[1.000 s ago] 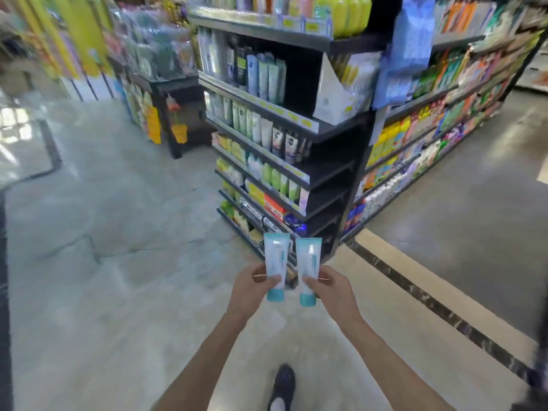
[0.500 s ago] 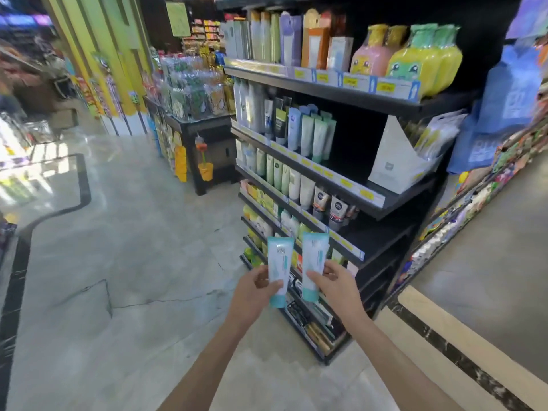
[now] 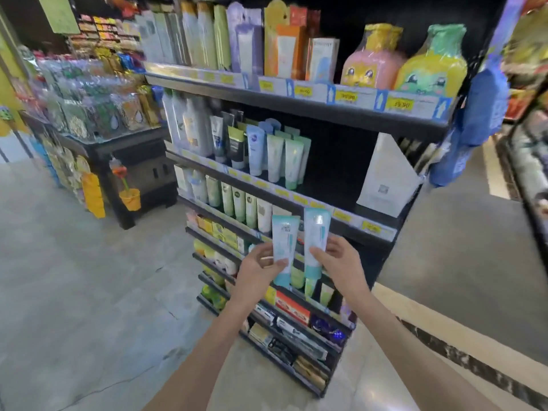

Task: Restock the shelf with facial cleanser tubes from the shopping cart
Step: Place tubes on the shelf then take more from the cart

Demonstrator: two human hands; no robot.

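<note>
Top tier carried a pink character bottle [image 3: 372, 59] just beside a yellow-green one [image 3: 430, 62], with an orange box [image 3: 286, 51] and tall pale cartons further left. A white cardboard display box [image 3: 385, 176] sat at the right end of the tier below, and a blue hanging pack [image 3: 477, 114] hung off the unit's right edge. Left of the unit stood a black counter [image 3: 130, 149] piled with clear-wrapped packs, a small yellow bucket [image 3: 130, 198] hanging off its front, grey tiled floor [image 3: 74, 277] around it.
</note>
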